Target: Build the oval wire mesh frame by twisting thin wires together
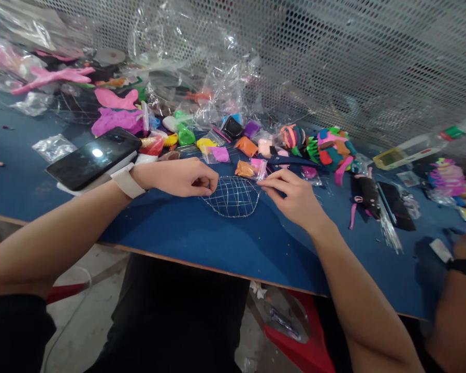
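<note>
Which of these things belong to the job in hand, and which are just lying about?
Seemingly in the job:
wire mesh, at the fingertips of the left hand and right hand

Apparently just lying about:
dark phone
clear bottle with yellow liquid
orange packet

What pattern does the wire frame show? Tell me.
The wire frame shows a silvery criss-cross grid, seen in the head view.

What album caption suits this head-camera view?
Left hand and right hand at opposite edges of a wire mesh over a blue table, colourful packets beyond.
</note>
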The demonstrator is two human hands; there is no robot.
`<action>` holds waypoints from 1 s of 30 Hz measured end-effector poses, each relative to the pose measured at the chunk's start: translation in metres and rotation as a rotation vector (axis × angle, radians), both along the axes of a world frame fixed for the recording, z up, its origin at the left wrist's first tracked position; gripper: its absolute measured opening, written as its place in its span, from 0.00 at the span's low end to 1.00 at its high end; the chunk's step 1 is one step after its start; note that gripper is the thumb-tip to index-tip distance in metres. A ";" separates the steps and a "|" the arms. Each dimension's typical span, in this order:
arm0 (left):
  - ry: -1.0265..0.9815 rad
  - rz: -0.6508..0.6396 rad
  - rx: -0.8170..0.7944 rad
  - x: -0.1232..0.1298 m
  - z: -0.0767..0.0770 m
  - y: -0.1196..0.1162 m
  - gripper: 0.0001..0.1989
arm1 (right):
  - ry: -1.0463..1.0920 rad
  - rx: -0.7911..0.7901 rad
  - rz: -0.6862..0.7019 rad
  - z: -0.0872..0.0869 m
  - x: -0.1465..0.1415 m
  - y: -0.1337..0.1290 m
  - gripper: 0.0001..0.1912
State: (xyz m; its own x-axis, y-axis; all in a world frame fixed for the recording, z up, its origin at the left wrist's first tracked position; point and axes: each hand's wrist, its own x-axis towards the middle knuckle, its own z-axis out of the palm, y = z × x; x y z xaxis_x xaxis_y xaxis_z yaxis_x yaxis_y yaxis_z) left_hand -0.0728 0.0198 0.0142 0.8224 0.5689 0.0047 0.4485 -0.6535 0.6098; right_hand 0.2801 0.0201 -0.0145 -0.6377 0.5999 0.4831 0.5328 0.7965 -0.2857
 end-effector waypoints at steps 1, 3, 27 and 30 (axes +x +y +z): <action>0.006 -0.004 -0.007 -0.001 0.002 0.000 0.08 | 0.001 -0.001 0.000 0.000 0.000 0.000 0.10; 0.015 -0.010 -0.020 -0.002 0.005 0.001 0.09 | 0.011 -0.007 -0.004 0.001 -0.001 -0.001 0.10; 0.005 -0.009 -0.101 -0.010 0.001 0.008 0.04 | -0.001 0.052 -0.119 -0.009 -0.015 0.008 0.13; 0.013 -0.005 -0.100 -0.011 0.001 0.007 0.03 | -0.027 0.074 -0.106 -0.010 -0.016 0.011 0.14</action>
State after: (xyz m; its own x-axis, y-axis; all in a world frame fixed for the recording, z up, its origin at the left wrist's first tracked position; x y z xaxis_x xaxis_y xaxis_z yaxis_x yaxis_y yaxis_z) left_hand -0.0837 0.0271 0.0156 0.8251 0.5616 -0.0628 0.4534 -0.5917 0.6666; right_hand 0.2644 0.0314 -0.0247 -0.5861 0.6280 0.5119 0.6220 0.7537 -0.2125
